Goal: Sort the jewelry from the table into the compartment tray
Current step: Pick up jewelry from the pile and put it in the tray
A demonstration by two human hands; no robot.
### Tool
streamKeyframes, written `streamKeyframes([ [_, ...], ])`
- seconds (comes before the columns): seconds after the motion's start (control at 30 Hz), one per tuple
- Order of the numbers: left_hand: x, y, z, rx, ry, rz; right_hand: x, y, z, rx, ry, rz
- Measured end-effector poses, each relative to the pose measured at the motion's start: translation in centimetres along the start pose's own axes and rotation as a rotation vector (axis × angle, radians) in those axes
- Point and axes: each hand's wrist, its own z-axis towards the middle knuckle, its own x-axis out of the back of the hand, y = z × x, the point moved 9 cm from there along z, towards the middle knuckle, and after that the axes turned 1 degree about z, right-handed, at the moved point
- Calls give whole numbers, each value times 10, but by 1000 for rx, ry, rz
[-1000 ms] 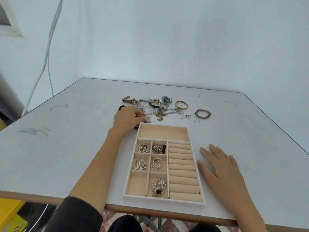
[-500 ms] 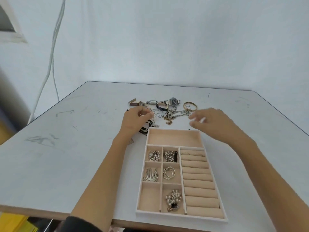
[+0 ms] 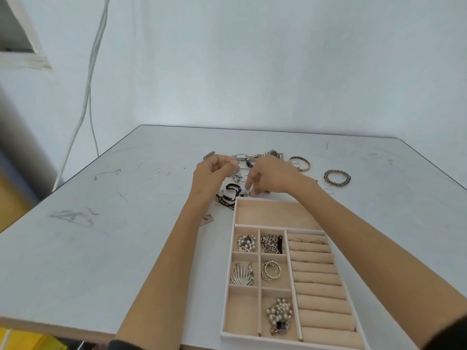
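Head view: the left hand [image 3: 212,176] is raised just above the table, thumb and forefinger pressed together on a thin wire [image 3: 232,161], and a silver flower-shaped charm [image 3: 236,176] hangs just below that pinch. The right hand [image 3: 274,178] hovers beside it on the right, fingers curled downward with the index finger pointing at the small pieces under it; its thumb is hidden, so whether it holds anything I cannot tell. Under and between the two hands lie black cord bracelets [image 3: 231,193], just beyond the far left corner of the compartment tray [image 3: 265,226]. Farther back on the white table [image 3: 101,236] sit a rectangular-faced watch [image 3: 242,156] and a second watch [image 3: 275,154], with a gold bangle [image 3: 302,163] to their right, then a beaded bracelet [image 3: 337,178] and a few thin rings [image 3: 328,190] near it. The tray lies near the table's front edge, under the right forearm. Its small compartments hold a pearl cluster [image 3: 245,243], a chain [image 3: 271,244], a fan-shaped brooch [image 3: 241,274], hoop earrings [image 3: 270,271] and a pearl piece with a black clover [image 3: 279,315]. The ring rolls [image 3: 318,281] fill its right side, with thin bands tucked in the far slots. A pale cable [image 3: 88,97] runs down the wall at left.
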Motion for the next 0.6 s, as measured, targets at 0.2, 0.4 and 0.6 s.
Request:
streamKeyframes([
  [0.2,-4,-2,-2,81,-52,-45,-5,0,-1,36,16,14],
  [0.4,-4,0,-5,92,-64,-70,-4,6,-5,58,17,189],
  [0.6,-3,2,-6,91,-56,-44,15,19,-27,22,118,638],
])
